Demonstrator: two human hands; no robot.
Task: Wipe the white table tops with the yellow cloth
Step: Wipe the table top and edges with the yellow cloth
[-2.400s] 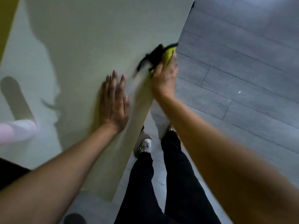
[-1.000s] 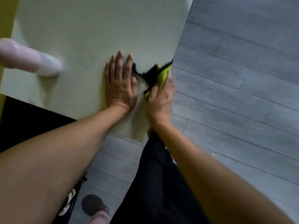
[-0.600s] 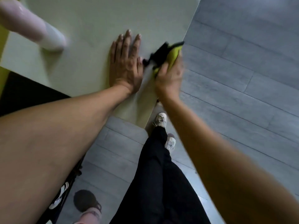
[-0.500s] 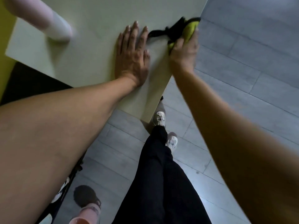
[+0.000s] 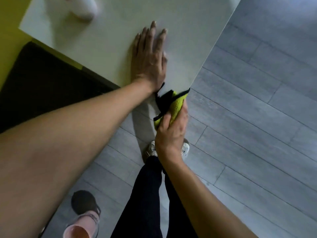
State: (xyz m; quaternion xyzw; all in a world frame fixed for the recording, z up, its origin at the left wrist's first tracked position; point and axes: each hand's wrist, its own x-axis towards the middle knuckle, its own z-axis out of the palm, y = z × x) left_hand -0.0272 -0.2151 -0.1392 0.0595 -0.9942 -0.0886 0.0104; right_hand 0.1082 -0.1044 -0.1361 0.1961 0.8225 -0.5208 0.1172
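My left hand (image 5: 148, 55) lies flat on the white table (image 5: 106, 31), fingers spread and palm down, near the table's right edge. My right hand (image 5: 171, 131) is closed around the yellow cloth (image 5: 176, 105), fingers curled over it. The cloth is bunched, with black trim showing, and sits at the table's near corner, just below my left wrist, partly off the edge over the grey floor (image 5: 248, 117). A blurred white and pink object (image 5: 84, 7) rests at the far left of the table top; I cannot tell what it is. Down by my left arm, on the floor, a pink bottle (image 5: 80, 225) stands with its top open; what is in it is not visible. My dark trousers and pale shoes (image 5: 151, 150) show below the cloth.
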